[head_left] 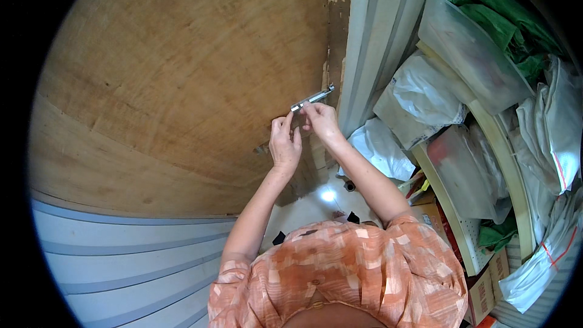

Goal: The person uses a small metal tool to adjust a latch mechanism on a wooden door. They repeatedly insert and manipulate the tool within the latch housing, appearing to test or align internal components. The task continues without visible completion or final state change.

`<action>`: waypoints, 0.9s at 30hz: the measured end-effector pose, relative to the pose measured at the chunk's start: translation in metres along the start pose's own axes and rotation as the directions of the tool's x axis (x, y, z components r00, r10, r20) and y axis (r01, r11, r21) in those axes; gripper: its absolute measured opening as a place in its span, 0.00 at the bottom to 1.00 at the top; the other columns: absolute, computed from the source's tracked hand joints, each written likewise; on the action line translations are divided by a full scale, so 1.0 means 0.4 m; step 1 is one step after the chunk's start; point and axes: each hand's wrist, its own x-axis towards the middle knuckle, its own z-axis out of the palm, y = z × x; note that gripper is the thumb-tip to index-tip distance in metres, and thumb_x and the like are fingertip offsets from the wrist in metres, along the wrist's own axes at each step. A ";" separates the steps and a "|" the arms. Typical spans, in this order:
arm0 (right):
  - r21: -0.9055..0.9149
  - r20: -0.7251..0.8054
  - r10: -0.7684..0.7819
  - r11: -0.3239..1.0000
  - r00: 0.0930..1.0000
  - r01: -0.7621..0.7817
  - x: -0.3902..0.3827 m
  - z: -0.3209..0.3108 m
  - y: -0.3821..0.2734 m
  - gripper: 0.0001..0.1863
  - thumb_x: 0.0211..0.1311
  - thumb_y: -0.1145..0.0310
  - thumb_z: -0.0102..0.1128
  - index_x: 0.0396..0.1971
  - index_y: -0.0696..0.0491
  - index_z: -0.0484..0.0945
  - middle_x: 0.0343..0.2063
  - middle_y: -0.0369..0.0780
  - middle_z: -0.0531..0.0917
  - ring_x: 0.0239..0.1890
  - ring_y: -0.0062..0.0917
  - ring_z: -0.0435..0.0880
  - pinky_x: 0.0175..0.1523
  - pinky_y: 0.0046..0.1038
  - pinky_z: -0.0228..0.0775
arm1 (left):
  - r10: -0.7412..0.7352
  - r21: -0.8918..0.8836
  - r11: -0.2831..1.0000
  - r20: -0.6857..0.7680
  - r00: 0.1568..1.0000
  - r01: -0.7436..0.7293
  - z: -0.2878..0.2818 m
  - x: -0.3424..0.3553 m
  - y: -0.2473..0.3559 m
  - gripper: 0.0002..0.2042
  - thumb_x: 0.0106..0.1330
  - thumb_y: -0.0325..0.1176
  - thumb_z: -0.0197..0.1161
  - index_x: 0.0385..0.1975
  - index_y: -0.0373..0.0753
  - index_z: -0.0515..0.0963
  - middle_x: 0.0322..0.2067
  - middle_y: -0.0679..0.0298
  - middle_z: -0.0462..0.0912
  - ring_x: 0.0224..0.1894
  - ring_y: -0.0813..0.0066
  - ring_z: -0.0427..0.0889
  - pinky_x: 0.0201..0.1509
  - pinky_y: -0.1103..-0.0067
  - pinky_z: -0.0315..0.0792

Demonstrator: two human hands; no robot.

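A silver metal slide-bolt latch (pixel 314 97) lies at an angle against the brown plywood panel (pixel 182 67), beside its right edge. My right hand (pixel 322 123) pinches the latch near its lower left part, with the other fingers curled. Just below the latch's left end is my left hand (pixel 285 141), index finger raised to touch it, thumb apart and the other fingers loosely bent. Part of the panel's surface behind both hands is hidden.
A pale corrugated upright (pixel 364 48) borders the panel. Shelves at right (pixel 510 164) hold plastic bins (pixel 477 54), green sheeting (pixel 492 12) and white bags (pixel 428 91). Ribbed pale slats (pixel 127 255) run along the lower left; white floor (pixel 285 212) shows below my hands.
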 end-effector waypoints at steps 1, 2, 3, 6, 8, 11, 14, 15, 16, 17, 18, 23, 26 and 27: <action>-0.032 0.012 -0.027 0.999 1.000 0.027 -0.001 -0.002 0.000 0.15 0.66 0.65 0.56 0.25 0.62 0.80 0.14 0.36 0.76 0.14 0.19 0.76 0.20 0.25 0.68 | -0.006 -0.021 1.000 -0.004 1.000 0.006 0.001 -0.001 0.003 0.21 0.56 0.20 0.61 0.52 0.35 0.74 0.38 0.58 0.72 0.32 0.67 0.77 0.36 0.74 0.75; -0.059 0.011 -0.044 0.997 0.999 0.045 -0.001 -0.005 0.003 0.15 0.65 0.66 0.57 0.25 0.62 0.80 0.13 0.36 0.77 0.14 0.19 0.76 0.20 0.26 0.68 | -0.013 -0.042 0.999 -0.008 1.000 0.013 0.001 -0.001 0.007 0.20 0.56 0.20 0.61 0.51 0.35 0.74 0.38 0.58 0.73 0.31 0.68 0.77 0.35 0.74 0.75; -0.085 0.011 -0.062 0.994 0.998 0.062 -0.002 -0.007 0.007 0.14 0.65 0.67 0.57 0.25 0.62 0.80 0.13 0.37 0.77 0.14 0.19 0.76 0.20 0.26 0.67 | -0.020 -0.063 0.998 -0.012 1.000 0.019 0.002 -0.001 0.010 0.20 0.56 0.19 0.61 0.51 0.35 0.75 0.38 0.58 0.73 0.29 0.69 0.77 0.34 0.75 0.74; -0.169 -0.014 -0.104 0.980 0.994 0.100 -0.013 -0.005 -0.007 0.12 0.64 0.68 0.58 0.26 0.63 0.81 0.13 0.38 0.78 0.14 0.20 0.77 0.20 0.26 0.67 | 0.024 -0.022 0.999 -0.048 0.999 -0.026 0.003 0.001 0.002 0.19 0.55 0.18 0.62 0.49 0.34 0.76 0.36 0.59 0.73 0.28 0.72 0.76 0.34 0.79 0.74; -0.198 -0.022 -0.117 0.974 0.993 0.110 -0.019 -0.005 -0.026 0.12 0.63 0.69 0.58 0.26 0.63 0.81 0.13 0.38 0.78 0.14 0.20 0.77 0.21 0.27 0.68 | 0.014 -0.022 1.000 -0.044 0.999 -0.015 0.004 0.004 0.007 0.19 0.55 0.18 0.62 0.48 0.34 0.76 0.36 0.59 0.73 0.29 0.72 0.76 0.34 0.79 0.74; -0.209 -0.006 -0.119 0.971 0.993 0.115 -0.024 -0.005 -0.044 0.11 0.63 0.69 0.58 0.26 0.63 0.81 0.13 0.38 0.78 0.14 0.21 0.77 0.21 0.27 0.68 | 0.033 -0.002 0.999 -0.059 0.998 -0.033 0.007 0.005 -0.003 0.19 0.54 0.18 0.62 0.49 0.34 0.76 0.36 0.59 0.74 0.29 0.72 0.76 0.35 0.78 0.74; -0.255 -0.006 -0.129 0.959 0.992 0.123 -0.023 -0.003 -0.054 0.11 0.63 0.69 0.58 0.26 0.62 0.81 0.14 0.38 0.79 0.14 0.20 0.78 0.21 0.26 0.69 | 0.028 0.005 1.000 -0.062 0.998 -0.028 0.008 0.004 -0.002 0.18 0.55 0.19 0.61 0.49 0.35 0.76 0.37 0.58 0.74 0.29 0.69 0.76 0.35 0.77 0.74; -0.267 -0.007 -0.128 0.956 0.992 0.122 -0.023 -0.003 -0.056 0.11 0.62 0.70 0.58 0.26 0.61 0.81 0.14 0.38 0.79 0.15 0.20 0.78 0.21 0.26 0.69 | 0.020 0.003 1.000 -0.059 0.998 -0.020 0.008 0.003 -0.001 0.18 0.56 0.20 0.61 0.49 0.35 0.77 0.37 0.58 0.74 0.29 0.68 0.76 0.35 0.76 0.74; -0.277 -0.009 -0.128 0.953 0.992 0.120 -0.023 -0.003 -0.056 0.10 0.62 0.70 0.58 0.26 0.61 0.81 0.15 0.37 0.79 0.15 0.19 0.78 0.21 0.25 0.69 | 0.044 0.019 0.999 -0.068 0.997 -0.043 0.009 0.003 -0.004 0.18 0.56 0.20 0.61 0.49 0.35 0.77 0.37 0.58 0.74 0.29 0.68 0.76 0.35 0.76 0.74; -0.342 -0.024 -0.194 0.923 0.981 0.174 -0.016 -0.002 -0.042 0.10 0.62 0.70 0.58 0.26 0.61 0.81 0.15 0.38 0.80 0.15 0.20 0.79 0.22 0.26 0.70 | 0.067 0.035 0.997 -0.077 0.995 -0.065 0.010 0.005 -0.011 0.18 0.56 0.20 0.61 0.49 0.35 0.76 0.37 0.58 0.74 0.29 0.69 0.77 0.35 0.76 0.74; -0.405 -0.035 -0.261 0.886 0.965 0.225 -0.003 0.002 -0.017 0.11 0.62 0.70 0.57 0.26 0.61 0.82 0.15 0.39 0.80 0.15 0.20 0.79 0.22 0.26 0.70 | 0.091 0.052 0.995 -0.085 0.992 -0.087 0.011 0.005 -0.014 0.18 0.56 0.20 0.61 0.49 0.36 0.76 0.37 0.58 0.74 0.29 0.69 0.77 0.35 0.76 0.75; -0.455 0.005 -0.359 0.831 0.933 0.321 -0.023 0.022 -0.009 0.11 0.62 0.70 0.58 0.27 0.61 0.82 0.14 0.42 0.80 0.16 0.24 0.80 0.24 0.29 0.71 | 0.044 -0.059 0.997 -0.080 0.996 -0.049 0.007 0.005 -0.010 0.18 0.56 0.21 0.61 0.49 0.36 0.77 0.36 0.59 0.75 0.29 0.71 0.77 0.35 0.77 0.75; -0.421 -0.012 -0.271 0.875 0.963 0.241 -0.025 0.030 -0.021 0.10 0.61 0.69 0.58 0.27 0.61 0.82 0.19 0.46 0.81 0.21 0.33 0.81 0.29 0.33 0.72 | 0.033 -0.062 0.997 -0.094 0.995 -0.039 0.006 0.007 -0.008 0.17 0.56 0.21 0.61 0.48 0.36 0.78 0.36 0.59 0.75 0.30 0.71 0.77 0.36 0.77 0.74; -0.397 -0.017 -0.242 0.892 0.970 0.216 -0.028 0.030 -0.029 0.10 0.60 0.70 0.58 0.28 0.61 0.82 0.23 0.49 0.81 0.26 0.40 0.82 0.33 0.37 0.72 | 0.015 -0.064 0.998 -0.094 0.995 -0.021 0.005 0.008 -0.005 0.17 0.56 0.21 0.61 0.47 0.36 0.78 0.36 0.59 0.75 0.30 0.70 0.77 0.36 0.77 0.74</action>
